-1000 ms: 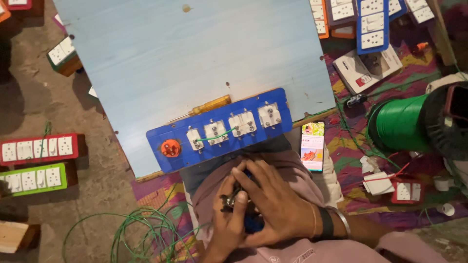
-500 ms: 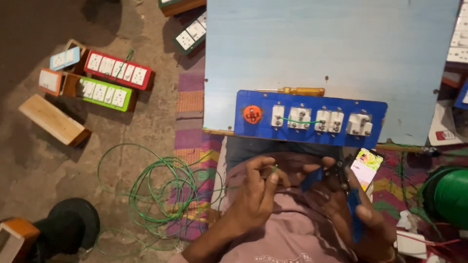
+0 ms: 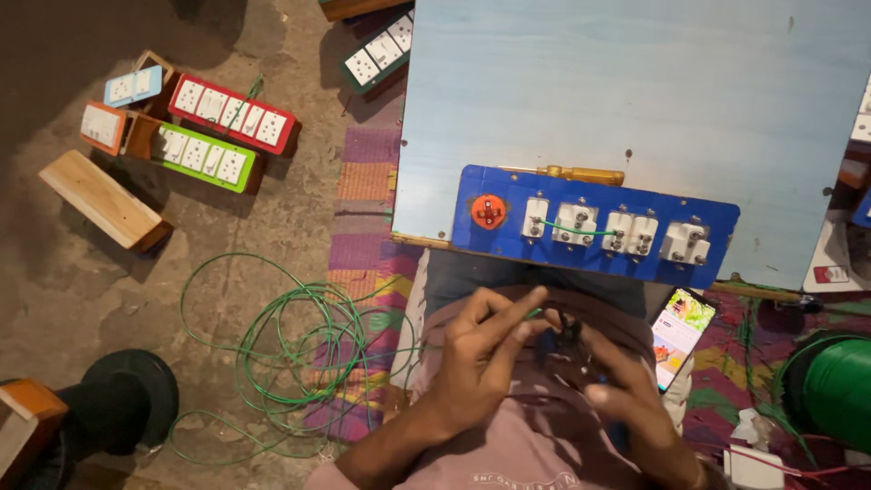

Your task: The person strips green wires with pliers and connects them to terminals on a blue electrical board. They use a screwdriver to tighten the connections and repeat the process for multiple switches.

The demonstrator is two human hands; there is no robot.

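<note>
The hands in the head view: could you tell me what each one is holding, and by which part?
The left hand pinches a thin green wire near its end. The right hand grips a small dark tool from below; which part cannot be told.

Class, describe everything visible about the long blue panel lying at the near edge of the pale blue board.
The long blue panel is a flat rectangle lying slightly slanted on the pale blue board. It carries a round orange fitting, then several white switch or socket backs with screws, two joined by a short green wire. A yellow-handled screwdriver lies along its far edge. Neither hand touches it.

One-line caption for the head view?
Left hand pinches green wire, right hand grips a dark tool, below a blue switch panel.
</note>
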